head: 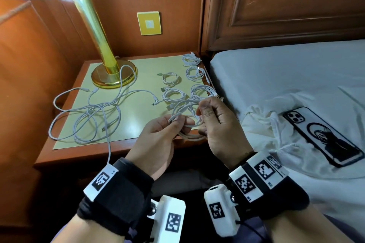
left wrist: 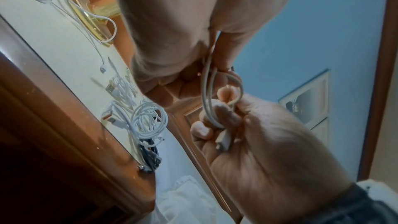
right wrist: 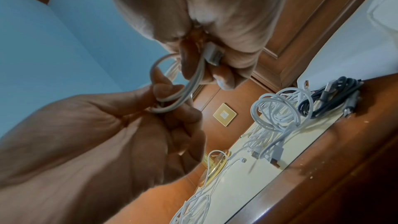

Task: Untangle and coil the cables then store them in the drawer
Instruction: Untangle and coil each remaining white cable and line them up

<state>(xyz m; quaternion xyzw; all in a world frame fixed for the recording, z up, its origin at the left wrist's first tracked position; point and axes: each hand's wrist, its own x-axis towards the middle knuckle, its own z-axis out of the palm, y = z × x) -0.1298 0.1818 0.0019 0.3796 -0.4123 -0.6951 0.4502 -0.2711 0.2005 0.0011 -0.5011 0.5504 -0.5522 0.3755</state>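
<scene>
Both hands hold one white cable coil (head: 187, 124) in the air over the front right corner of the nightstand (head: 138, 67). My left hand (head: 173, 122) pinches the loops on the left side. My right hand (head: 203, 116) grips the loops on the right, with the cable's plug (right wrist: 212, 54) tucked under its fingers. In the left wrist view the cable (left wrist: 206, 91) runs between my left hand (left wrist: 193, 81) and right hand (left wrist: 226, 117). A loose tangle of white cables (head: 92, 116) lies on the left of the nightstand. Several coiled white cables (head: 171, 79) lie at its back right. No drawer is in view.
A brass lamp base (head: 112, 73) stands at the nightstand's back left, with one cable looped round it. A dark coiled cable (right wrist: 331, 98) lies at the right edge. The bed (head: 276, 77) is on the right, with a phone (head: 324, 136) and a white cloth on it.
</scene>
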